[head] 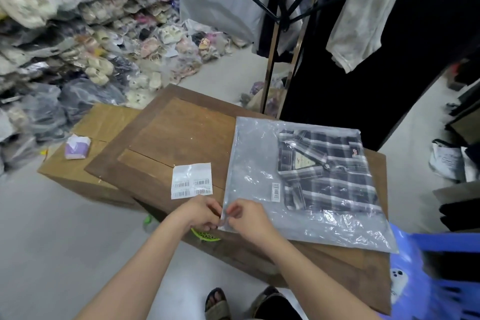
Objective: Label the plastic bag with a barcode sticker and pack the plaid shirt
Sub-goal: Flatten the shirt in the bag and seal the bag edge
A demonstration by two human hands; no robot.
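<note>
A clear plastic bag point(249, 163) lies flat on the wooden table point(179, 135). Inside its right half sits the folded plaid shirt point(330, 174), dark with white stripes. A barcode sticker point(275, 192) is stuck on the bag just left of the shirt. My left hand point(201, 214) and my right hand point(246, 218) meet at the bag's near left corner, both pinching its open edge. A sheet of barcode stickers point(191, 180) lies on the table just left of the bag.
A cardboard box point(85, 163) with a small purple-and-white packet point(77, 147) stands left of the table. Bagged goods are heaped at the back left. A black clothes rack point(283, 8) with hanging garments stands behind. A blue plastic stool point(446, 280) is at the right.
</note>
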